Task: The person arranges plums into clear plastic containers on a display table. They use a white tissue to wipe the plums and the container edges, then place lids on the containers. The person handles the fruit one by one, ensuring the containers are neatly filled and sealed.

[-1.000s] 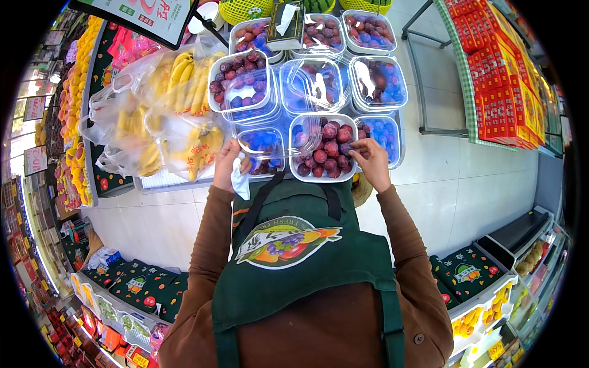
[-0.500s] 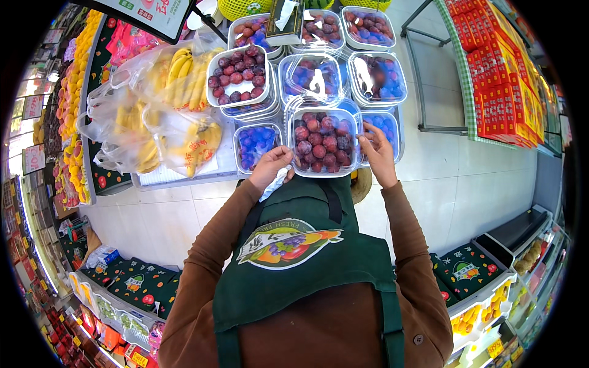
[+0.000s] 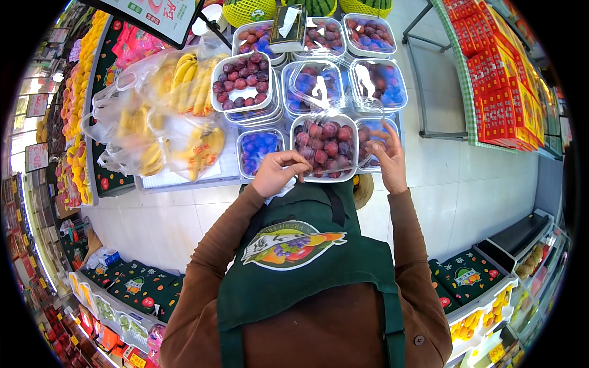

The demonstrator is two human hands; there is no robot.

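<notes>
A white tub of dark red plums [image 3: 324, 147] sits at the near edge of the display, right in front of me. Clear plastic, a lid [image 3: 362, 118], lies across its top and reaches past its right side. My left hand [image 3: 279, 173] is closed at the tub's near left corner, thumb and forefinger pressed together. A crumpled white tissue [image 3: 282, 189] sticks out beneath that hand. At the right, my right hand [image 3: 389, 156] has its bent fingers on the lid's edge; glare blurs the exact contact.
Stacked plum tubs [image 3: 375, 83] stand behind and beside, one open tub [image 3: 242, 80] on top at left. A black tissue box [image 3: 287, 29] rests at the back. Bagged bananas [image 3: 184, 116] fill the left. Red cartons [image 3: 503, 92] are piled at far right.
My left hand has moved slightly right and over the tub's near corner. The right hand has shifted a little right, and the lid has slid right with it over the plums.
</notes>
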